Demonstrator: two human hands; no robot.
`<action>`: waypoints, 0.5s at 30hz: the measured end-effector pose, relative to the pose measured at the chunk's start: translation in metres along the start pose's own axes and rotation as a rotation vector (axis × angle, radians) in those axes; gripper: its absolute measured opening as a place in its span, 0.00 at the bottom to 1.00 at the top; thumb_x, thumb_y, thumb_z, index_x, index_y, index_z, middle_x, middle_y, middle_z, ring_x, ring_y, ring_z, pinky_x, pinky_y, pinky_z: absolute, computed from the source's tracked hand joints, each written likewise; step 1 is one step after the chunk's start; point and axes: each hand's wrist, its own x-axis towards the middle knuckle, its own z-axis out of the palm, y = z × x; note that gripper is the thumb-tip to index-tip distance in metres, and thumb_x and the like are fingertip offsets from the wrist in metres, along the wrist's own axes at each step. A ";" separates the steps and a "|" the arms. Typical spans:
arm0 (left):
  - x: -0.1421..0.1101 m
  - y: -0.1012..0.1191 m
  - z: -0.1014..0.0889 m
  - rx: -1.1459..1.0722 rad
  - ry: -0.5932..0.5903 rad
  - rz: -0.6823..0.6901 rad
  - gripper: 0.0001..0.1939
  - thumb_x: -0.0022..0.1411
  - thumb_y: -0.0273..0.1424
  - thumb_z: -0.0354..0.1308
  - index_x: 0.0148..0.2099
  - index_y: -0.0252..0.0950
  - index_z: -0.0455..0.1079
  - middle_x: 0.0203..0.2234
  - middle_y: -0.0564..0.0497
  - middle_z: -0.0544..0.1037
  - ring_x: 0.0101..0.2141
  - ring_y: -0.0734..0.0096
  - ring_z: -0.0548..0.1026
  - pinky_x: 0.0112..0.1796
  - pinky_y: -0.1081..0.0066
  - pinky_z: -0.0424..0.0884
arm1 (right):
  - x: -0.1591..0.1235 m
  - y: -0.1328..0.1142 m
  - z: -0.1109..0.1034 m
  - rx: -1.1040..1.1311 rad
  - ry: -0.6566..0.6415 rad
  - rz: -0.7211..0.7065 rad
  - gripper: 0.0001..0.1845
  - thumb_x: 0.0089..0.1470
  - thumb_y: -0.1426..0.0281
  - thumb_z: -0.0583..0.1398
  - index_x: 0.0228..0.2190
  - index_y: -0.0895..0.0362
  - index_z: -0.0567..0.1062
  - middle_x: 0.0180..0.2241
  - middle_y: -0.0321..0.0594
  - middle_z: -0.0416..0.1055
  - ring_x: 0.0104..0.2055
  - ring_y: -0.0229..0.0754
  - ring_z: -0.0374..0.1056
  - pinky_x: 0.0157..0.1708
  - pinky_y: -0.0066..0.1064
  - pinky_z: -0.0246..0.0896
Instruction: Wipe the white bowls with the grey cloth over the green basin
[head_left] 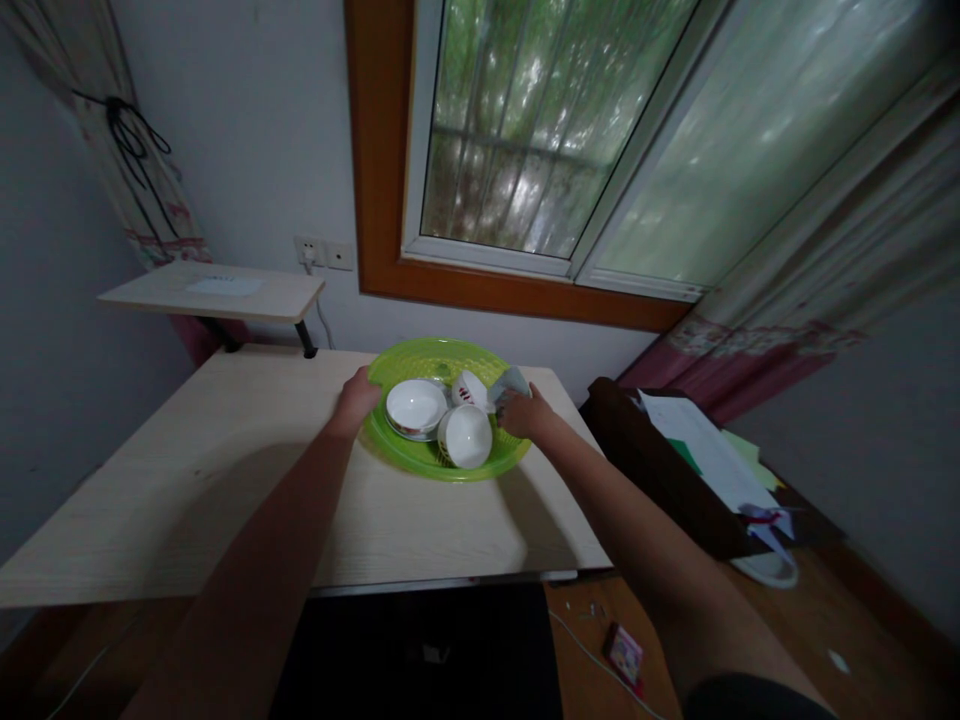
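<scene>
A green plastic basin (409, 462) is at the back of the table, with white bowls and a plate inside. One white bowl (416, 406) rests on a plate (409, 434) at the left. Another white bowl (466, 438) leans at the front with its mouth towards me, and a smaller patterned bowl (468, 388) lies tilted behind it. My left hand (358, 398) is closed on the basin's left rim. At the right rim, my right hand (523, 412) is closed around a grey-blue piece that looks like a folded cloth (510, 384); its fingers are partly hidden.
The basin is on a pale wooden table (255, 450). A small raised shelf (172, 292) stands at its back left, near wall sockets (324, 253). Beyond is a window (555, 130). Right of the table, a dark brown piece of furniture (652, 470) bears papers (705, 450).
</scene>
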 end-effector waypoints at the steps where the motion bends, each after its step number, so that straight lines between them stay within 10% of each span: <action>1: 0.000 0.000 0.000 -0.007 0.001 -0.002 0.29 0.56 0.28 0.62 0.61 0.37 0.70 0.51 0.41 0.81 0.51 0.55 0.79 0.48 0.66 0.72 | -0.005 -0.004 -0.001 0.002 -0.022 0.004 0.20 0.65 0.61 0.54 0.51 0.54 0.79 0.59 0.51 0.72 0.69 0.59 0.57 0.70 0.65 0.28; 15: -0.005 0.008 -0.003 0.001 -0.018 -0.027 0.29 0.55 0.29 0.62 0.61 0.37 0.70 0.50 0.39 0.81 0.50 0.52 0.79 0.47 0.63 0.73 | -0.031 -0.010 -0.024 0.073 -0.297 -0.184 0.23 0.69 0.58 0.50 0.47 0.50 0.82 0.55 0.45 0.76 0.63 0.56 0.67 0.68 0.57 0.45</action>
